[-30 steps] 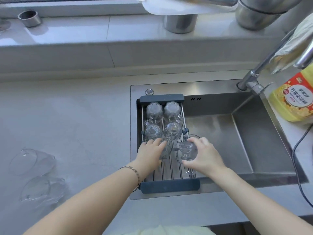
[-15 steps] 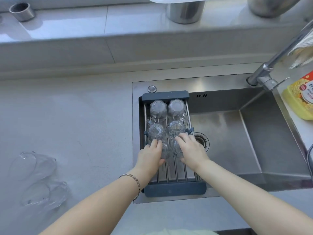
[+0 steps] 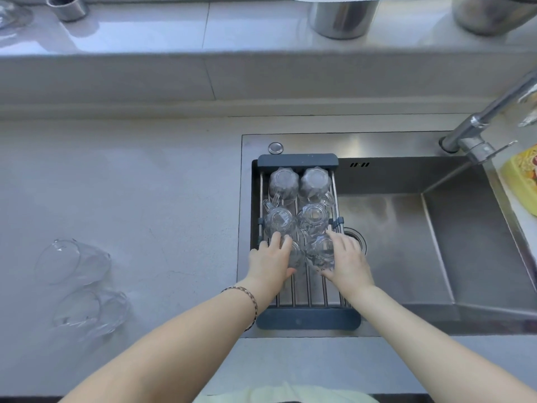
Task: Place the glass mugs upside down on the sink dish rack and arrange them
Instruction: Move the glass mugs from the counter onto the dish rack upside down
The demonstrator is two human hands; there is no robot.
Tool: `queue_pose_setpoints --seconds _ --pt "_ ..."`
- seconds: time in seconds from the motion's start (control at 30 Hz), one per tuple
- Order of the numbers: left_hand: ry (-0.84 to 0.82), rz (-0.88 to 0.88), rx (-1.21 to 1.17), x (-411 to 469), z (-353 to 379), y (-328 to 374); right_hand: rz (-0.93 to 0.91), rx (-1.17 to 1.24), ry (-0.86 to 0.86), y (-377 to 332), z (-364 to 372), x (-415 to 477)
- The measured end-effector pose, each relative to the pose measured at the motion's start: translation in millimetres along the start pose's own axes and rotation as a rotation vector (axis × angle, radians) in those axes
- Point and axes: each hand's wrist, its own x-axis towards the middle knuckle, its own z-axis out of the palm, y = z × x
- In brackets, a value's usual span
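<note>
So we've got six glass mugs upside down on the dish rack (image 3: 308, 318) over the sink (image 3: 406, 257), four parked in back. Our left hand (image 3: 271, 263) is wrapped around the near-left mug (image 3: 295, 254) and our right hand (image 3: 347, 261) around the near-right mug (image 3: 322, 251). Worry: they're nearly touching, so nudging them tighter could clink glass together or tip one between the bars.

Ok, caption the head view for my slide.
Both hands, left hand and right hand, settle clear glass mugs upside down on the grey slatted sink rack.
</note>
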Motion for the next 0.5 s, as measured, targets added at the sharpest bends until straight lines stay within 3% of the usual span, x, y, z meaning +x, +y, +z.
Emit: queue_pose_setpoints --seconds 0.2,0.33,0.43,0.5 --pt "0.118 -0.003 -0.169 -43 -32 -42 -0.096 0.057 -0.084 -31 -25 -17" --pt "0.226 -0.234 -0.246 -97 -48 -115 -0.281 0.072 -0.298 -94 -30 -21" --pt "0.341 -0.449 -0.289 -129 -54 -176 -0.389 0.127 -0.384 -152 -18 -25" --pt "0.333 -0.609 -0.308 -148 -57 -214 -0.456 0.165 -0.423 -196 -2 -28"
